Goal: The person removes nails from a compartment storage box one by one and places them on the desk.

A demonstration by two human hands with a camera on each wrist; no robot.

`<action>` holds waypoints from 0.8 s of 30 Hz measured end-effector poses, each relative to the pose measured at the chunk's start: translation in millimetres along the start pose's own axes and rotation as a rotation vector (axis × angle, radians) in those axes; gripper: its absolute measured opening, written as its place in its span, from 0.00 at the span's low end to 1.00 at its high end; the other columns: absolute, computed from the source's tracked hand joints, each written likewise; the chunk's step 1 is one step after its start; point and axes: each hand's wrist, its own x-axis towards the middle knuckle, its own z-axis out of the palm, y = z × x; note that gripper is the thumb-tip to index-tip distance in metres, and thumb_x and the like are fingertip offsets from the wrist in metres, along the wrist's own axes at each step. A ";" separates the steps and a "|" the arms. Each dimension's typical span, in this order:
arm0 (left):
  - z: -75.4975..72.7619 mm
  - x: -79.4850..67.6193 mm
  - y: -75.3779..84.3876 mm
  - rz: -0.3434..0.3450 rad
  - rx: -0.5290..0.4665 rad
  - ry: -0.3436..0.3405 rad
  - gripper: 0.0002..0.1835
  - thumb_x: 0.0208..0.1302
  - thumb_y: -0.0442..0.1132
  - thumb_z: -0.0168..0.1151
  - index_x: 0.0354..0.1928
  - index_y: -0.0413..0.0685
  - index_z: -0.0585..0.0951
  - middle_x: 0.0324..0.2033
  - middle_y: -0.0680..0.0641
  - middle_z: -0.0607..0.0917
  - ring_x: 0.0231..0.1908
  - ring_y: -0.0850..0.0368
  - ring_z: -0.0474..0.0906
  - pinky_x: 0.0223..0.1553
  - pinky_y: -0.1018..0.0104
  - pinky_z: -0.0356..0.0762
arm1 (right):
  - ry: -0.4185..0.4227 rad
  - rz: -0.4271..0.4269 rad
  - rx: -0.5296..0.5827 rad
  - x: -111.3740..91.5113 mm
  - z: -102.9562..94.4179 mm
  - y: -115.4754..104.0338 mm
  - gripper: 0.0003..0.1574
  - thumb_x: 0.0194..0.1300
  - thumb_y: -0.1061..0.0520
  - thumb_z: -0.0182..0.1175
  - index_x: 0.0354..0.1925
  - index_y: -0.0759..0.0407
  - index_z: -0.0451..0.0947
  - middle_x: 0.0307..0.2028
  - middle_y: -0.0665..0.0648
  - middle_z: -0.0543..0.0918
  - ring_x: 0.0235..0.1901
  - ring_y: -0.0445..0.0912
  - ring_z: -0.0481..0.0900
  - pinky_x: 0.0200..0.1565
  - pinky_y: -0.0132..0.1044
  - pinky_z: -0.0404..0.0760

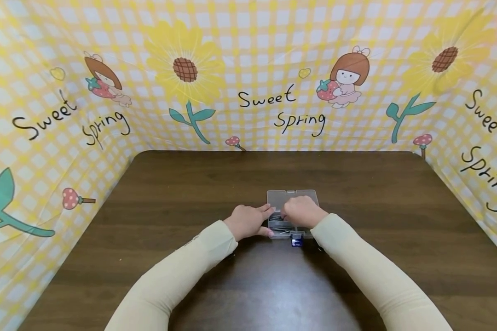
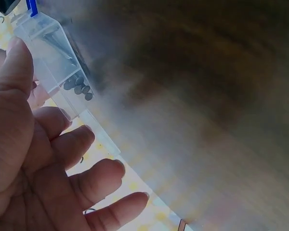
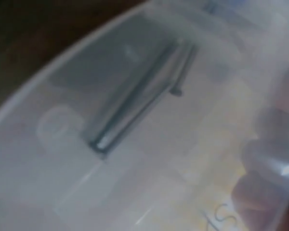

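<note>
A clear plastic compartment box lies on the table with its lid tipped back behind it. Thin metal nails lie in the left compartments. The right wrist view shows nails through clear plastic, blurred. Small dark round pieces fill part of one compartment in the left wrist view. My left hand rests against the box's left end, thumb and fingers extended and spread. Over the back compartments, my right hand has its fingers curled down into the box. Whatever lies between its fingertips is hidden.
A blue latch hangs at the box's front edge. The dark wooden table extends around it. Yellow checked cloth stands along the back and both sides.
</note>
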 end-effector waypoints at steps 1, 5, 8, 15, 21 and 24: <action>-0.3 0.1 -0.6 -0.003 0.007 0.005 0.41 0.59 0.68 0.50 0.72 0.60 0.62 0.68 0.55 0.66 0.13 0.57 0.68 0.17 0.66 0.65 | -0.003 0.001 0.000 0.9 -1.2 -0.4 0.06 0.58 0.62 0.67 0.26 0.53 0.86 0.25 0.49 0.85 0.24 0.43 0.81 0.29 0.39 0.80; -1.5 -0.2 -1.3 -0.001 0.011 0.001 0.41 0.59 0.68 0.51 0.72 0.60 0.63 0.68 0.55 0.66 0.14 0.57 0.70 0.19 0.65 0.67 | -0.024 0.019 -0.002 2.9 -2.3 -1.8 0.06 0.58 0.63 0.66 0.26 0.53 0.86 0.26 0.49 0.85 0.25 0.44 0.81 0.29 0.39 0.80; -1.9 -0.7 -1.4 0.002 0.005 -0.002 0.42 0.59 0.69 0.51 0.72 0.60 0.62 0.68 0.55 0.66 0.15 0.57 0.71 0.19 0.65 0.67 | -0.003 0.018 -0.033 3.5 -0.8 -2.4 0.09 0.58 0.63 0.65 0.22 0.53 0.84 0.22 0.50 0.83 0.21 0.44 0.79 0.26 0.41 0.79; -2.7 -3.5 -0.6 -0.023 0.009 -0.013 0.42 0.58 0.69 0.51 0.72 0.61 0.62 0.68 0.56 0.66 0.16 0.57 0.73 0.22 0.64 0.69 | 0.064 -0.003 -0.047 2.1 -0.5 -5.3 0.14 0.57 0.64 0.64 0.17 0.54 0.79 0.17 0.50 0.79 0.17 0.44 0.75 0.22 0.42 0.78; -3.5 -1.7 0.8 -0.017 0.021 -0.009 0.41 0.59 0.69 0.50 0.73 0.61 0.62 0.68 0.56 0.66 0.14 0.56 0.71 0.22 0.64 0.70 | 0.020 0.025 -0.005 0.1 -6.2 -2.3 0.15 0.59 0.63 0.63 0.17 0.52 0.78 0.16 0.47 0.76 0.16 0.41 0.69 0.21 0.39 0.75; -3.2 0.0 1.0 -0.022 0.027 -0.017 0.41 0.59 0.69 0.50 0.73 0.61 0.61 0.68 0.56 0.65 0.16 0.56 0.73 0.23 0.63 0.71 | 0.013 0.027 -0.013 -1.1 -11.1 -0.9 0.16 0.59 0.63 0.63 0.16 0.51 0.76 0.15 0.46 0.74 0.16 0.40 0.67 0.20 0.38 0.72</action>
